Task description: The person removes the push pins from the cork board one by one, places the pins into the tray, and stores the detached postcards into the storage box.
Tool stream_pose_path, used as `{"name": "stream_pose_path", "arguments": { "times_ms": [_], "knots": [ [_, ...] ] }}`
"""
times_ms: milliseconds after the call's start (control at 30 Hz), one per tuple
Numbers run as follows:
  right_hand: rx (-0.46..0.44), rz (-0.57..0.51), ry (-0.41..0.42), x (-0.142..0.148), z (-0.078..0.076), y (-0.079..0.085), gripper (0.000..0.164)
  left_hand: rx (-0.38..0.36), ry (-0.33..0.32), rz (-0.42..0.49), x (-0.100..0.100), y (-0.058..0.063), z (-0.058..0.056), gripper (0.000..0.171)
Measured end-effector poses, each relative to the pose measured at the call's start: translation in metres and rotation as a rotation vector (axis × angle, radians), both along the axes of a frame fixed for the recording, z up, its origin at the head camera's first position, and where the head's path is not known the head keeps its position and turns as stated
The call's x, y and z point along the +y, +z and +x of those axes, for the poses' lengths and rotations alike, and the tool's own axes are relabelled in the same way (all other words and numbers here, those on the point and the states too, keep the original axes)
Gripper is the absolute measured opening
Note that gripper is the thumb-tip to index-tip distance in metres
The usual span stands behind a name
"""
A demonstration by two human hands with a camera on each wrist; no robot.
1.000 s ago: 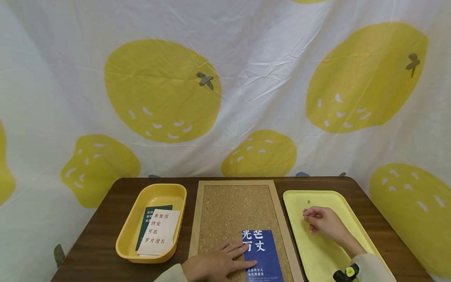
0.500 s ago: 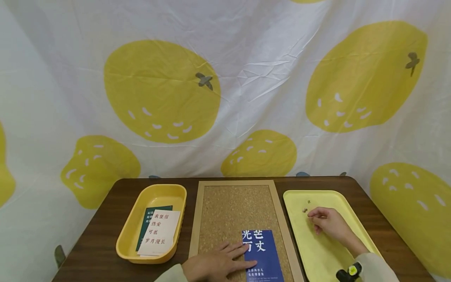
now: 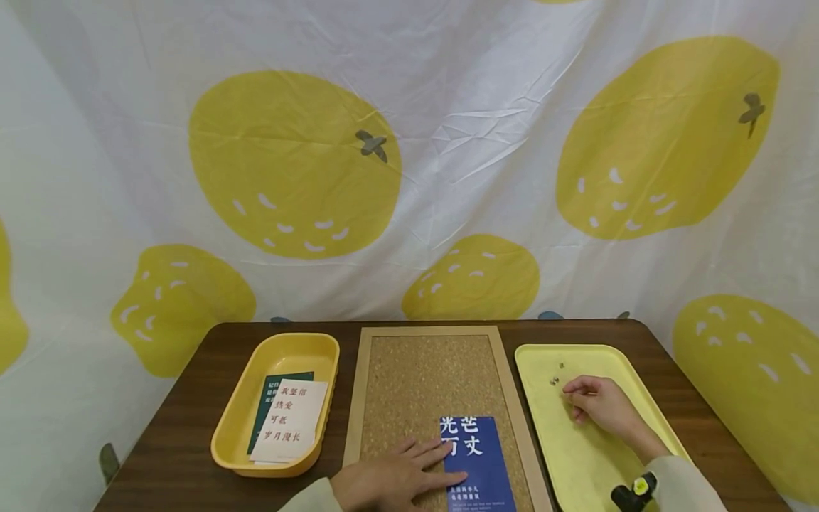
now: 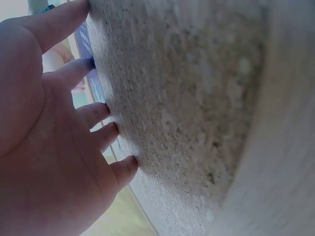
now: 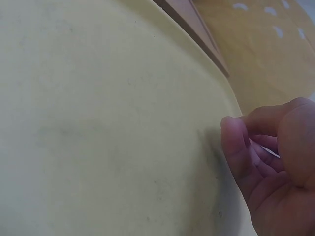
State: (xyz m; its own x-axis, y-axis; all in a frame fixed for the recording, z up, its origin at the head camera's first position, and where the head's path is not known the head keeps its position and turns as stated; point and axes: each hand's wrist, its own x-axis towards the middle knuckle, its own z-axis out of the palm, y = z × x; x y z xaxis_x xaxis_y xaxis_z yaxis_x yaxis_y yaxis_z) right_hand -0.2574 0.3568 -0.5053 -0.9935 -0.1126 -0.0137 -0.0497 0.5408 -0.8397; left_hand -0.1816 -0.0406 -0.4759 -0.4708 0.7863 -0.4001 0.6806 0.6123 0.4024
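My left hand (image 3: 384,476) lies spread over the corkboard (image 3: 422,377), its fingers reaching onto a blue card (image 3: 489,466) with white characters. In the left wrist view, the left hand's fingertips (image 4: 130,164) touch down at the cork surface and the card's edge. My right hand (image 3: 601,407) hovers over the yellow tray (image 3: 576,459), thumb and forefinger tips brought together. Whether a small pin sits between them I cannot tell. Just left of those fingertips lie tiny metallic pins (image 3: 554,382), with another small pin (image 3: 561,365) behind them.
A deeper yellow-orange basket (image 3: 220,459) stands at the left, holding a cream card (image 3: 301,409) over a dark green card (image 3: 261,419). Everything rests on a dark wooden table (image 3: 173,419). A lemon-print cloth (image 3: 448,178) hangs behind the table's far edge.
My right hand has drawn back slightly to the right from the pins, which now show uncovered on the tray. The left hand and the blue card have stayed put.
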Motion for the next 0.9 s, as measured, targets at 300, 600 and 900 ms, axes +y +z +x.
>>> {"name": "stream_pose_path", "arguments": {
  "times_ms": [300,600,900],
  "knots": [
    [-0.03,-0.036,-0.003,0.004,-0.004,-0.006,0.016,0.002,-0.019,-0.009,0.0,-0.004,-0.002,0.073],
    [-0.054,-0.063,-0.02,0.003,-0.007,-0.009,0.018,0.019,-0.041,-0.001,-0.001,-0.017,-0.008,0.072],
    [-0.058,-0.082,-0.026,0.0,-0.006,-0.01,0.017,0.028,-0.027,-0.003,0.0,-0.004,-0.003,0.072]
  ]
}}
